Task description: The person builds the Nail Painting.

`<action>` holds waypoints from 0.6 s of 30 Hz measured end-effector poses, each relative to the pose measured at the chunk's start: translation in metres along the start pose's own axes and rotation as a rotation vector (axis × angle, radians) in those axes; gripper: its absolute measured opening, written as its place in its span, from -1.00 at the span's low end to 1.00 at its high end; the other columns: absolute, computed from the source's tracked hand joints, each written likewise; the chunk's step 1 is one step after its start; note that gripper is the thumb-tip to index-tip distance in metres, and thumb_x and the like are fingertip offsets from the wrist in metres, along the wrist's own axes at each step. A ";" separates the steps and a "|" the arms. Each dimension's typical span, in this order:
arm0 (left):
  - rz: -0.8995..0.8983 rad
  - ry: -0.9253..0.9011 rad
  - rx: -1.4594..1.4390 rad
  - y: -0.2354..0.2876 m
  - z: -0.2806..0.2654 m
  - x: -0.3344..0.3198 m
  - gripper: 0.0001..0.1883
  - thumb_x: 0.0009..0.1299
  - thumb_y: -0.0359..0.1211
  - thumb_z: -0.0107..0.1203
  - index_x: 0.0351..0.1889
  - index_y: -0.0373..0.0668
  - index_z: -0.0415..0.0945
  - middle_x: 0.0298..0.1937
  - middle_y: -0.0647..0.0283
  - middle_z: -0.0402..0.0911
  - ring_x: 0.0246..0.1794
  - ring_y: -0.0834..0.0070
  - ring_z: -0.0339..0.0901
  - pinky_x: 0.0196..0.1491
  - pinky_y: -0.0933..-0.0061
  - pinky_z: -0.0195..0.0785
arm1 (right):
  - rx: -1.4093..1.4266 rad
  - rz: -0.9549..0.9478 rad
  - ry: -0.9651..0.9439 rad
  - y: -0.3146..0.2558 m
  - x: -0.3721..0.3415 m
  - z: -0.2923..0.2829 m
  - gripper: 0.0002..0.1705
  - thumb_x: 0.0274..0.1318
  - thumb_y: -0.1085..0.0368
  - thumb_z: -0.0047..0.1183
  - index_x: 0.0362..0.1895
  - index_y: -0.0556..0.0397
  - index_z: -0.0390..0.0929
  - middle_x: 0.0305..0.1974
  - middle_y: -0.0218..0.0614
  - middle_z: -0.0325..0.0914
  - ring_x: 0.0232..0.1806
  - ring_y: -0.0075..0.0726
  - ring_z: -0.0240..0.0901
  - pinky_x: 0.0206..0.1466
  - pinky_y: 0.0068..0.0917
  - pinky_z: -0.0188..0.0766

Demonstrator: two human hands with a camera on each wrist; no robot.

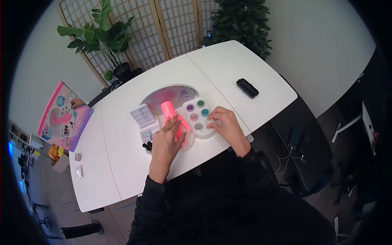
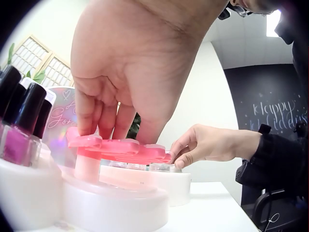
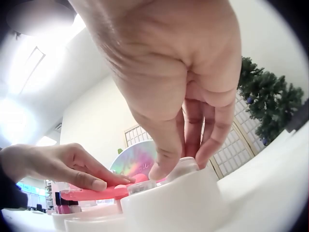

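A pink plastic model hand (image 1: 167, 108) lies palm-flat on a round white stand (image 2: 116, 208). My left hand (image 1: 164, 143) rests over it, fingertips and thumb touching its top. To the right sits a white holder (image 1: 204, 135) with several small glitter jars in it, purple (image 1: 190, 108), green (image 1: 201, 103), teal (image 1: 205, 112), pink (image 1: 194, 117) and silver (image 1: 198, 126). At the holder's right side my right hand (image 1: 227, 125) pinches a small clear-lidded jar (image 3: 185, 166) between thumb and fingers. In the head view those fingers mostly hide this jar.
Behind the model stands an arched iridescent panel (image 1: 173, 95). Left of it are a clear compartment case (image 1: 143, 116) and black-capped polish bottles (image 2: 24, 118). A black case (image 1: 247, 88) lies far right; a colourful box (image 1: 65, 118), a small jar (image 1: 78, 156) and a packet (image 1: 79, 172) are far left.
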State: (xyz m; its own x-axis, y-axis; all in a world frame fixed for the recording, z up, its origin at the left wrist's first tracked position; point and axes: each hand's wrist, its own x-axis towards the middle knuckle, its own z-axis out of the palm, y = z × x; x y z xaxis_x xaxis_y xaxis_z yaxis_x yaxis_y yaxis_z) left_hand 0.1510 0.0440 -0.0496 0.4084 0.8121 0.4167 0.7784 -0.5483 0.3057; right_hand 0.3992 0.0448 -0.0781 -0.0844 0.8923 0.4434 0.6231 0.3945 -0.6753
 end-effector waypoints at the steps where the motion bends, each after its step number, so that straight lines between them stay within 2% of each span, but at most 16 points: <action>1: -0.004 -0.002 -0.002 -0.001 0.001 -0.001 -0.60 0.35 -0.27 0.35 0.08 -0.31 0.69 0.36 0.04 0.60 0.27 0.04 0.61 0.10 0.10 0.62 | 0.002 0.007 0.006 0.000 0.000 0.001 -0.73 -0.13 0.51 0.47 -0.25 0.23 0.74 -0.23 -0.19 0.69 -0.23 -0.13 0.68 -0.14 -0.33 0.60; 6: 0.008 0.012 0.013 -0.002 0.003 0.000 -0.59 0.37 -0.25 0.35 0.10 -0.30 0.68 0.36 0.05 0.60 0.28 0.05 0.61 0.10 0.10 0.62 | 0.029 0.038 0.044 0.006 -0.002 0.002 -0.74 -0.14 0.51 0.49 -0.27 0.22 0.76 -0.24 -0.13 0.72 -0.27 -0.12 0.70 -0.17 -0.33 0.61; 8: 0.011 0.020 0.004 -0.004 0.005 -0.001 -0.59 0.37 -0.25 0.35 0.10 -0.30 0.68 0.36 0.05 0.59 0.29 0.04 0.60 0.10 0.10 0.62 | 0.143 0.067 0.040 0.006 0.002 -0.005 -0.74 -0.20 0.49 0.49 -0.32 0.19 0.75 -0.29 -0.10 0.67 -0.27 0.07 0.63 -0.20 -0.22 0.57; 9: 0.013 0.027 0.000 -0.004 0.006 -0.002 -0.59 0.37 -0.26 0.35 0.10 -0.30 0.68 0.37 0.05 0.59 0.29 0.04 0.60 0.11 0.09 0.62 | 0.140 0.067 0.037 0.010 0.006 -0.010 -0.74 -0.20 0.49 0.49 -0.32 0.19 0.75 -0.29 -0.10 0.67 -0.27 0.07 0.63 -0.20 -0.22 0.57; 11: 0.012 0.046 -0.011 -0.004 0.008 -0.003 -0.60 0.38 -0.26 0.35 0.10 -0.30 0.68 0.37 0.05 0.58 0.30 0.04 0.59 0.11 0.09 0.62 | -0.141 0.220 0.124 0.024 0.019 -0.033 -0.72 -0.26 0.43 0.55 -0.37 0.13 0.75 -0.30 -0.10 0.68 -0.23 0.08 0.62 -0.14 -0.17 0.57; 13: 0.014 0.061 -0.016 -0.004 0.008 -0.004 -0.60 0.38 -0.26 0.34 0.10 -0.30 0.67 0.38 0.05 0.58 0.31 0.04 0.58 0.11 0.09 0.62 | -0.436 0.144 0.303 0.064 0.029 -0.051 -0.60 -0.29 0.34 0.59 -0.26 0.06 0.73 -0.13 -0.13 0.66 0.04 0.07 0.53 0.04 -0.11 0.53; 14: 0.022 0.063 -0.015 -0.005 0.009 -0.005 -0.60 0.39 -0.27 0.34 0.10 -0.30 0.67 0.39 0.05 0.57 0.32 0.03 0.58 0.11 0.08 0.62 | -0.554 0.119 0.339 0.086 0.034 -0.062 -0.50 -0.29 0.35 0.59 -0.12 0.05 0.74 -0.04 -0.16 0.64 0.11 0.07 0.49 0.07 -0.11 0.53; 15: 0.030 0.067 -0.014 -0.006 0.010 -0.005 -0.60 0.39 -0.27 0.34 0.11 -0.31 0.67 0.39 0.05 0.57 0.32 0.03 0.57 0.11 0.07 0.61 | -0.699 0.329 0.310 0.083 0.041 -0.071 -0.44 -0.23 0.31 0.58 -0.02 0.08 0.74 -0.02 -0.17 0.63 0.19 0.08 0.46 0.12 -0.14 0.55; 16: 0.028 0.069 -0.016 -0.005 0.009 -0.005 -0.60 0.39 -0.27 0.34 0.11 -0.31 0.67 0.39 0.05 0.57 0.32 0.03 0.57 0.11 0.07 0.61 | -0.701 0.327 0.309 0.095 0.047 -0.076 -0.44 -0.23 0.31 0.58 -0.02 0.08 0.74 -0.02 -0.17 0.63 0.19 0.08 0.46 0.12 -0.14 0.55; 18: -0.006 0.037 -0.052 -0.002 0.008 -0.005 -0.57 0.36 -0.32 0.36 0.14 -0.34 0.64 0.37 -0.03 0.57 0.37 -0.01 0.54 0.22 0.09 0.56 | -0.751 0.578 0.302 0.132 0.057 -0.083 -0.46 -0.17 0.21 0.58 0.00 0.04 0.79 0.03 -0.11 0.69 0.17 0.11 0.56 0.20 -0.17 0.56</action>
State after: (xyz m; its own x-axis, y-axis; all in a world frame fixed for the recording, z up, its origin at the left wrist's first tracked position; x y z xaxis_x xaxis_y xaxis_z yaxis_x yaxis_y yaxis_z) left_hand 0.1507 0.0426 -0.0591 0.3854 0.8080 0.4457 0.7544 -0.5540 0.3520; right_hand 0.5409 0.1296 -0.0932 0.5242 0.7691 0.3656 0.8454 -0.4179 -0.3327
